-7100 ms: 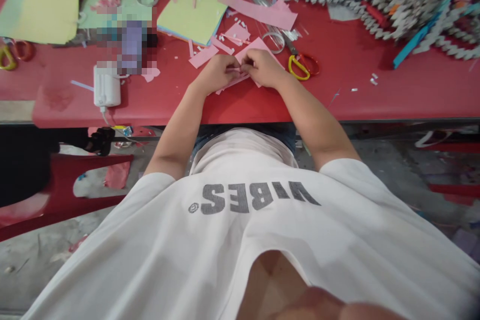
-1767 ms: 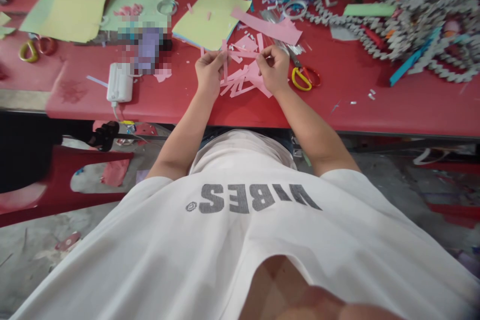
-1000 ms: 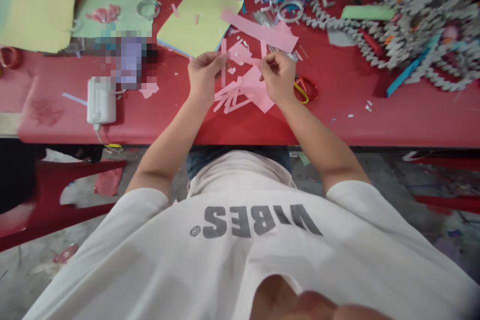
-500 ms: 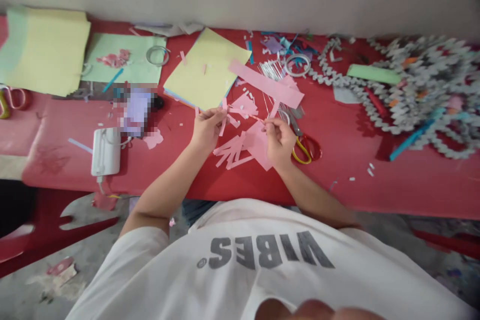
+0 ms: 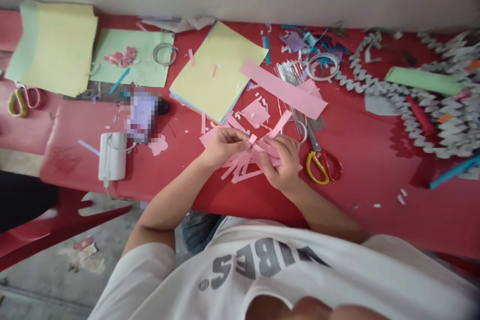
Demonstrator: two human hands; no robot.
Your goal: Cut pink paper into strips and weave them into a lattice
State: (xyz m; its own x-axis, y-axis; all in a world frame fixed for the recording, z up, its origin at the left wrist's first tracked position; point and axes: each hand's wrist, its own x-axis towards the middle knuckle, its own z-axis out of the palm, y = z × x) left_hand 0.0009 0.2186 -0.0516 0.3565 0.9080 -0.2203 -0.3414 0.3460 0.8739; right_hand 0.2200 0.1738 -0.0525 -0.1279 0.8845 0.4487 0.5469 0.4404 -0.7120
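Observation:
My left hand (image 5: 222, 146) and my right hand (image 5: 282, 160) meet low over the red table (image 5: 375, 170), fingers pinched on a thin pink paper strip (image 5: 279, 124) that sticks up between them. Several more pink strips (image 5: 240, 167) lie fanned out under both hands. A pink sheet scrap (image 5: 255, 112) and a long pink band (image 5: 287, 91) lie just beyond the hands.
Yellow-and-red scissors (image 5: 323, 164) lie right of my right hand. A yellow paper stack (image 5: 215, 70), green sheets (image 5: 138, 57), tape rolls (image 5: 322, 66), a white charger (image 5: 111, 156) and a grey folded-paper chain (image 5: 423, 115) cover the table. A red chair (image 5: 48, 225) stands at lower left.
The hands have dropped from raised and apart to close together just above the strips on the table. The camera has tilted up and shifted, so the table sits lower in view.

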